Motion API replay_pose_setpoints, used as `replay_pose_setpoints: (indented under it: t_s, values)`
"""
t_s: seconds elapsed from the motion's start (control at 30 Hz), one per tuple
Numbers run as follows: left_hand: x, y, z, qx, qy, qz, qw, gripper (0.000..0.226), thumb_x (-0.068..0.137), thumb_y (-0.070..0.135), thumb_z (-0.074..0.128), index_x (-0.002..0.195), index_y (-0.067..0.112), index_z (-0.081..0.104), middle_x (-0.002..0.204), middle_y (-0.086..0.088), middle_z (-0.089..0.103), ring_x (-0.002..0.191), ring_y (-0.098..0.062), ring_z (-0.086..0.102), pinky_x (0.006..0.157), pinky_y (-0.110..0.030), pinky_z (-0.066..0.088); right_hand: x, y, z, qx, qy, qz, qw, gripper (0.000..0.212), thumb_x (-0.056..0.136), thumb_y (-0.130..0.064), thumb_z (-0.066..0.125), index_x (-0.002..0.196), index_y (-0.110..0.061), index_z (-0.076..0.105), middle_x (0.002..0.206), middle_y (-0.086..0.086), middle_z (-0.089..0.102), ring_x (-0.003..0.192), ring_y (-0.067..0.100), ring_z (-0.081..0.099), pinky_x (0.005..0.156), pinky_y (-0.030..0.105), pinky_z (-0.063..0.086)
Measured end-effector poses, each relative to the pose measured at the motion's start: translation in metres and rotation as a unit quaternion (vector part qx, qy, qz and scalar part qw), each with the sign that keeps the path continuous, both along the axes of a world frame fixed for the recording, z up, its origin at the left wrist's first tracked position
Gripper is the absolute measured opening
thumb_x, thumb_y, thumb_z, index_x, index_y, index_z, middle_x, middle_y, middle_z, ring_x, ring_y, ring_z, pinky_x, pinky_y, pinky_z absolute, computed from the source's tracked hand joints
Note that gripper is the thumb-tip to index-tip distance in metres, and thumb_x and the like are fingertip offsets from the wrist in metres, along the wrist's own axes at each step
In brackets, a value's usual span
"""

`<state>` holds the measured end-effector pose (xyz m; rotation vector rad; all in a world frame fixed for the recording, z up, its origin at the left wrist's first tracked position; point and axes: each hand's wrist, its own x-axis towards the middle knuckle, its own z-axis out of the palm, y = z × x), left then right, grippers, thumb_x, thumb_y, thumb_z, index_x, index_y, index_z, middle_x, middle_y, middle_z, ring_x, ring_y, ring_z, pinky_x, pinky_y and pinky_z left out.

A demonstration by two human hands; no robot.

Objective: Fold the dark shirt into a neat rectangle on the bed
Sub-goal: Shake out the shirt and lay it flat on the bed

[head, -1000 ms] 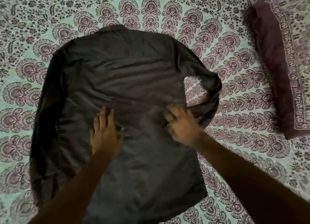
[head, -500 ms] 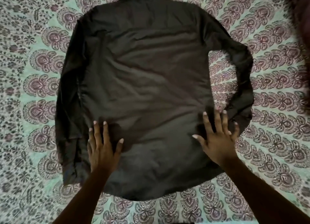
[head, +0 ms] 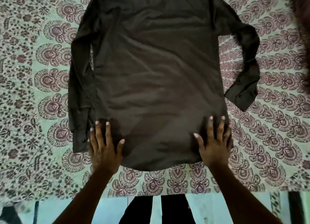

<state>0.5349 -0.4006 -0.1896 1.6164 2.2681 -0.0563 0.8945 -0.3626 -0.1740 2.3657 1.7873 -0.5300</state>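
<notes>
Dark shirt lies flat, back up, unfolded on the bed, sleeves alongside. Left hand and right hand press its hem corners, fingers spread.

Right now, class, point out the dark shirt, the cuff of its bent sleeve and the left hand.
dark shirt [head: 156, 72]: head view, middle of its back panel.
cuff of the bent sleeve [head: 241, 97]: head view, middle of the cuff.
left hand [head: 104, 149]: head view, back of the hand.

shirt flat on bedsheet, collar end far. left hand and right hand on near hem corners.
</notes>
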Motion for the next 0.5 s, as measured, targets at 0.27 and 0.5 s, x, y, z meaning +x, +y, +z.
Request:
replay_pose_setpoints:
  t_s: [0.27, 0.5]
  values:
    - [-0.020, -0.008, 0.020, 0.035, -0.098, 0.182, 0.978, 0.041, 0.093, 0.007, 0.061, 0.128, -0.002, 0.042, 0.132, -0.034, 0.038, 0.121, -0.056, 0.040, 0.099, -0.067, 0.040, 0.007, -0.002, 0.014, -0.060, 0.058, -0.050, 0.995, 0.069, 0.095, -0.068, 0.028, 0.159, -0.043, 0.023, 0.172, 0.008, 0.001, 0.157, 0.034, 0.004, 0.121, 0.060, 0.015]
    - [-0.030, -0.002, 0.027, 0.067, -0.199, 0.297, 0.932, 0.020, 0.092, 0.011, 0.069, 0.103, -0.006, 0.068, 0.105, -0.027, 0.069, 0.100, -0.042, 0.065, 0.086, -0.040, 0.046, 0.023, -0.001, 0.030, -0.019, 0.105, -0.290, 0.951, 0.070, 0.086, -0.018, 0.079, 0.143, -0.009, 0.041, 0.147, 0.023, 0.040, 0.135, 0.044, 0.041, 0.109, 0.058, 0.036]
